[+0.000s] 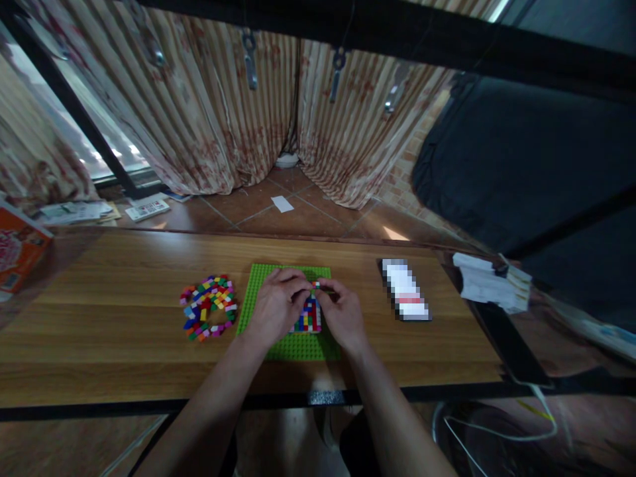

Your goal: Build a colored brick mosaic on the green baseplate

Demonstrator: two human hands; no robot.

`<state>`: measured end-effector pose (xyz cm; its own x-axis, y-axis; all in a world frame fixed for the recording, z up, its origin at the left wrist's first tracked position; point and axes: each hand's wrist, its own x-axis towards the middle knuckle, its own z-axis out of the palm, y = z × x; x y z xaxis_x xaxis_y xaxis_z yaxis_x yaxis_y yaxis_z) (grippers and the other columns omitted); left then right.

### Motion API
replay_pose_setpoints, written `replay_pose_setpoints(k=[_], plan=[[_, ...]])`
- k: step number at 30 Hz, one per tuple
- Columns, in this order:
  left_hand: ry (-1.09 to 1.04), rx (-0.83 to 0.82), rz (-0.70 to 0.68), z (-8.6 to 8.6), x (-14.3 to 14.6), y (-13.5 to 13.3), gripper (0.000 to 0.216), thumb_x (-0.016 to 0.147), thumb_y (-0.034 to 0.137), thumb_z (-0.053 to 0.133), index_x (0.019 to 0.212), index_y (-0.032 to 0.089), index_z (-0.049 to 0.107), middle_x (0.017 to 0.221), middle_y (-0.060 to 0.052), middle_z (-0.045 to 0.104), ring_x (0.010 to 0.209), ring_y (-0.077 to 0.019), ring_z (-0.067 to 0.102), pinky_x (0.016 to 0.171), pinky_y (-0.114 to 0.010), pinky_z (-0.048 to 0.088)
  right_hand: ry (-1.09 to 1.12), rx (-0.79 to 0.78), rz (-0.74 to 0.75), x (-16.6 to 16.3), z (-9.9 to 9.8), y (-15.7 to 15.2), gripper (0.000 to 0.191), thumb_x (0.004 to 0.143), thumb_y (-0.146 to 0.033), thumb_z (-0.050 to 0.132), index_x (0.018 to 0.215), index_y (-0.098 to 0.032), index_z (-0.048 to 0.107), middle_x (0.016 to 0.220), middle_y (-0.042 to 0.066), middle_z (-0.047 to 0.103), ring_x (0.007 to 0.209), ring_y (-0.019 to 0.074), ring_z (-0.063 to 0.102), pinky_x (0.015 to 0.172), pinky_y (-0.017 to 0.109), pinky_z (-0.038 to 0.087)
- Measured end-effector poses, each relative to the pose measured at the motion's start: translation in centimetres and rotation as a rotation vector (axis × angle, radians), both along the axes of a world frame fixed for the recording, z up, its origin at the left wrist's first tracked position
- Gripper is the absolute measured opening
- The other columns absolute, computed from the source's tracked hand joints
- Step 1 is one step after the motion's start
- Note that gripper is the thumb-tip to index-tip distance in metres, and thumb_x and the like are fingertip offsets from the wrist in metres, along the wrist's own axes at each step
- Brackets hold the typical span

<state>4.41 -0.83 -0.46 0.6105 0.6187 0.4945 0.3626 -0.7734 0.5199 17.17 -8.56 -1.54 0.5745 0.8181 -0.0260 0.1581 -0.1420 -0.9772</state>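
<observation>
A green studded baseplate [258, 285] lies on the wooden table [124, 358]. On it stands a small block of many-coloured bricks [309, 319], partly hidden by my hands. My left hand [278, 301] and my right hand [340, 311] meet over the block's far edge, fingers pinched together around a tiny brick [316, 285] at its top. A loose pile of small coloured bricks [209, 306] lies just left of the baseplate, apart from both hands.
A flat dark device with a pixelated screen [405, 298] lies to the right of the baseplate. Papers and a black slab [489, 281] sit at the table's right end. An orange box [17, 248] sits at the far left. Curtains hang behind.
</observation>
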Motion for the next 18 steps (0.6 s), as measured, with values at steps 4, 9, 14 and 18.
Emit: replay_pose_setpoints(k=[4,9,14,18], plan=[[0.009,-0.014,-0.002,0.19,-0.05,-0.12,0.013,0.084,0.011,0.067,0.086,0.022,0.076,0.097,-0.004,0.073,0.093,-0.02,0.066,0.093,-0.041,0.051,0.051,0.012,0.002,-0.09,0.09,0.05,0.031,0.075,-0.036,0.063,0.097,-0.016,0.073,0.083,0.005,0.075,0.065,0.0171,0.065,0.064,0.03,0.05],[0.013,-0.007,0.01,0.16,0.02,-0.18,0.012,0.084,0.012,0.068,0.084,0.022,0.075,0.096,-0.003,0.073,0.092,-0.0196,0.066,0.093,-0.041,0.051,0.084,0.024,-0.012,-0.14,0.13,0.08,0.03,0.073,-0.037,0.065,0.094,-0.017,0.074,0.079,0.004,0.074,0.064,0.017,0.064,0.064,0.03,0.05],[0.006,-0.031,0.019,0.07,0.13,-0.22,0.013,0.084,0.011,0.067,0.082,0.022,0.074,0.096,-0.003,0.072,0.092,-0.0196,0.065,0.095,-0.041,0.05,0.146,0.038,-0.034,-0.26,0.01,0.21,0.031,0.07,-0.038,0.068,0.092,-0.018,0.075,0.079,0.004,0.075,0.065,0.0177,0.065,0.064,0.031,0.05],[0.004,-0.049,0.013,0.06,0.19,-0.2,0.014,0.084,0.01,0.066,0.083,0.022,0.074,0.095,-0.003,0.072,0.09,-0.0196,0.065,0.095,-0.043,0.05,0.188,0.053,-0.04,-0.18,-0.28,0.27,0.029,0.068,-0.038,0.07,0.089,-0.019,0.075,0.076,0.002,0.074,0.064,0.0171,0.064,0.064,0.031,0.05]])
